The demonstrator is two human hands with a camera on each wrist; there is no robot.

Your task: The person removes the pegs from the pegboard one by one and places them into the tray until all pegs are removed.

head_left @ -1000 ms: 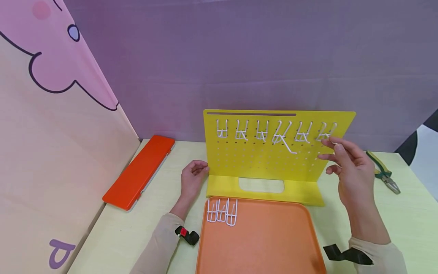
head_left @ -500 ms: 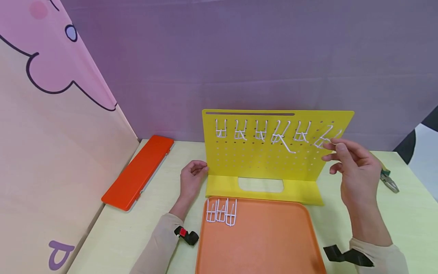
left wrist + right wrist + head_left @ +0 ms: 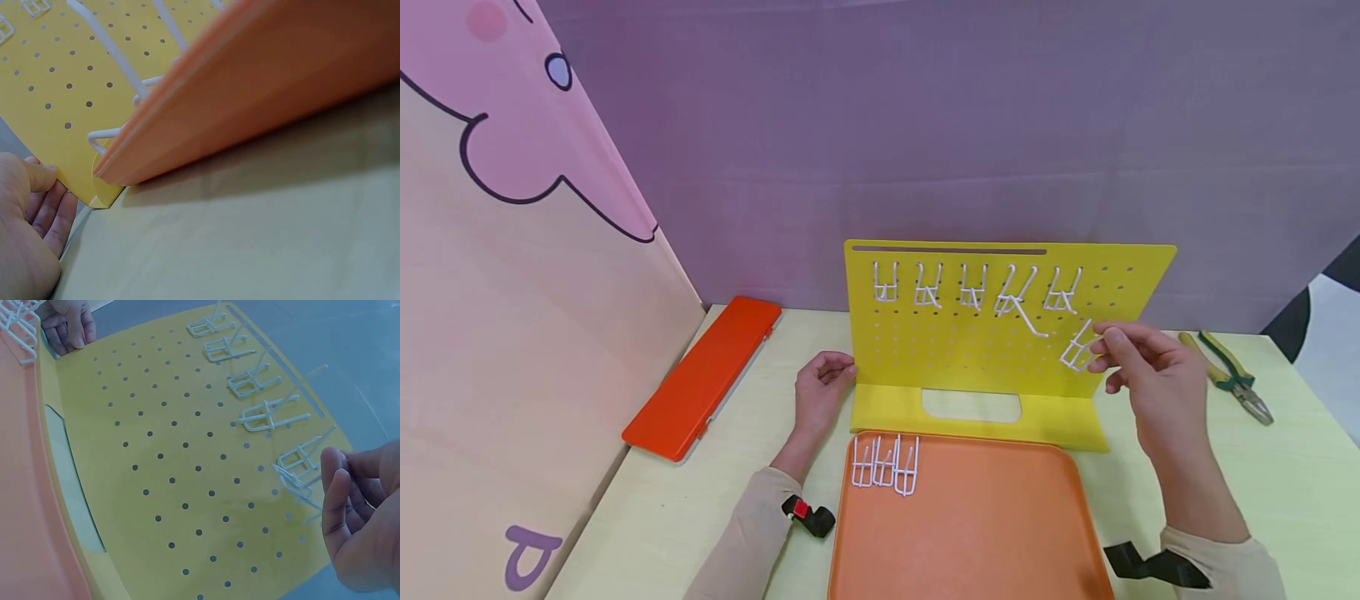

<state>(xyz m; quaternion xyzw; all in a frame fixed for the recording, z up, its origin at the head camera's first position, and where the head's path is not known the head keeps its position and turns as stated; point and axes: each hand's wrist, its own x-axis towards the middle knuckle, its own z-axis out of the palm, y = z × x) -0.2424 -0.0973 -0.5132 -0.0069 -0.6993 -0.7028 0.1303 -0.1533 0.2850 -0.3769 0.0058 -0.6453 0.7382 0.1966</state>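
A yellow pegboard (image 3: 970, 350) stands upright, with several white wire hooks hanging in a row along its top holes. My left hand (image 3: 822, 392) pinches the board's lower left edge; in the left wrist view the thumb (image 3: 40, 178) lies in front and the fingers go behind. Between thumb and fingertips my right hand (image 3: 1157, 379) pinches another white pegboard hook (image 3: 1077, 346). That hook is tilted, in front of the board's right side, below the row. Whether it touches the board I cannot tell.
An orange tray (image 3: 970, 525) lies before the board, with several white hooks (image 3: 885, 465) at its back left corner. To the left is a red lidded case (image 3: 707, 375). Green-handled pliers (image 3: 1236, 379) lie right of the board, beyond the right hand.
My right hand has taken the rightmost hook off the board's top row and brought it down and slightly left. The left hand stays at the board's edge.
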